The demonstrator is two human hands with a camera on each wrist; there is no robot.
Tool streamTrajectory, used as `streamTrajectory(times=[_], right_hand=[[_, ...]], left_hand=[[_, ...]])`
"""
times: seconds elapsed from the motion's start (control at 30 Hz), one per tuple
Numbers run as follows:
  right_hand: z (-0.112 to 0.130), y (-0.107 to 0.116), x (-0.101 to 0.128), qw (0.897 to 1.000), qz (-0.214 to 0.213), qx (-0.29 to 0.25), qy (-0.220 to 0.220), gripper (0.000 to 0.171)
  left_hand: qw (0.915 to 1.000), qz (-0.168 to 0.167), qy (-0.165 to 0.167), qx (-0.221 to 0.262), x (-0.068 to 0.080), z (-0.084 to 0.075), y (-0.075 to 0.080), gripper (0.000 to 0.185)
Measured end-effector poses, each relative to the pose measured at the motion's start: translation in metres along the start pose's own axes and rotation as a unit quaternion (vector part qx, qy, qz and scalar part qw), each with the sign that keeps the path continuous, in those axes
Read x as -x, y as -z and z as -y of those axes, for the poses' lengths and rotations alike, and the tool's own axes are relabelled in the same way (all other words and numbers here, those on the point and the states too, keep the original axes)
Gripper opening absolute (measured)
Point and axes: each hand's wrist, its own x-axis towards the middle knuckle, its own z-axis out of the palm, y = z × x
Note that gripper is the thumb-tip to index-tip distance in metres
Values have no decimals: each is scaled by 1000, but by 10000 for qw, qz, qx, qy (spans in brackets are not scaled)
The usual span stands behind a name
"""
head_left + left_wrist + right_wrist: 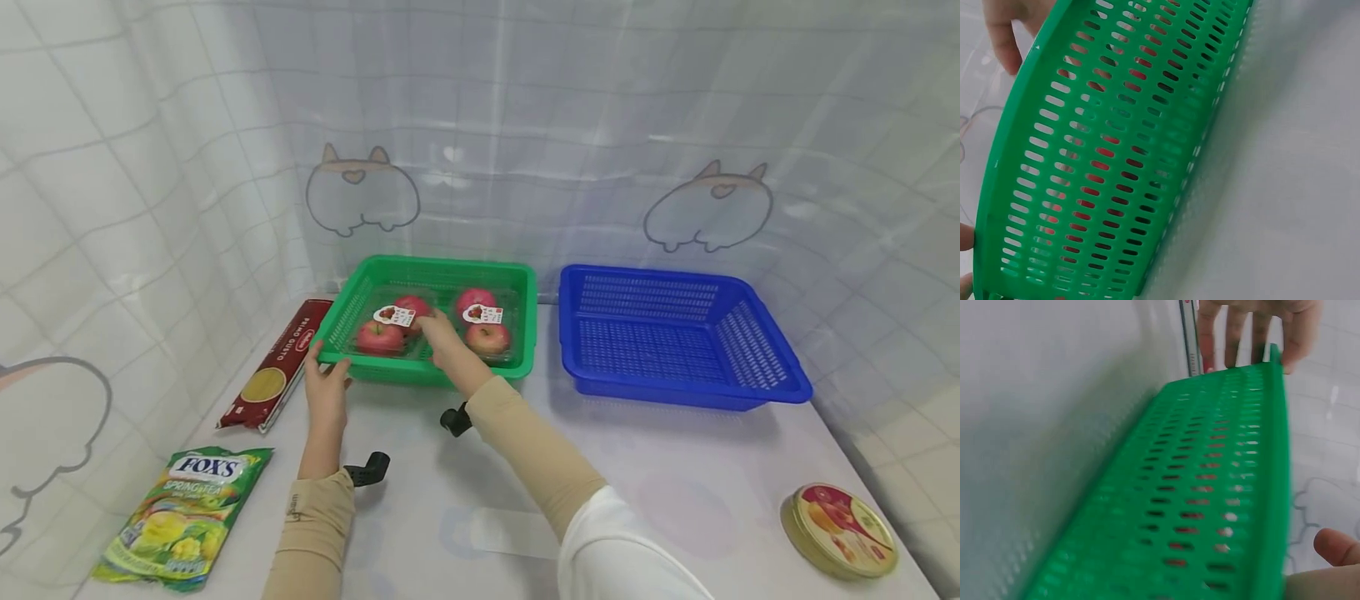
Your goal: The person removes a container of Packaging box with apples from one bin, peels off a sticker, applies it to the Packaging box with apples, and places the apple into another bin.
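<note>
My left hand (326, 400) grips the front left corner of a green plastic basket (435, 373); its fingers (1232, 336) bend over the rim in the right wrist view. Inside the basket lie two clear packs of red apples, a left pack (380, 337) and a right pack (487, 337), each with a white label. My right hand (447, 343) reaches over the front rim between the packs, fingertips at the left pack's right edge. Its thumb (1335, 547) stands apart from the rim in the right wrist view. The basket wall partly hides the apples in both wrist views.
A blue basket (682, 387) stands right of the green one. A dark red pasta packet (277, 362) lies along the left side, with a green Fox's candy bag (187, 517) nearer. A round gold tin (840, 533) sits at the front right. Tiled-pattern curtains (540, 167) enclose the table.
</note>
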Motion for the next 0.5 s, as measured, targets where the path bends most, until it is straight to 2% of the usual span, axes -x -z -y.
streamTrajectory(times=[0.07,0.1,0.3,0.4,0.5], right_hand=[[10,6,20,9998,167,-41,-68,64],[11,9,23,9998,207,-52,-57,63],[1,31,18,9993,265,-243,83,57],[1,46,27,9988,412,-198,182,59],[-1,61,33,9978,458,-201,429,62]], left_hand=[[10000,-5,-16,-87,0,1,1,62],[9999,-8,-14,-146,1,1,1,62],[9986,-112,-154,-503,5,5,3,61],[9959,-194,-310,-831,11,4,4,63],[9929,-85,-390,-1117,17,1,5,67]])
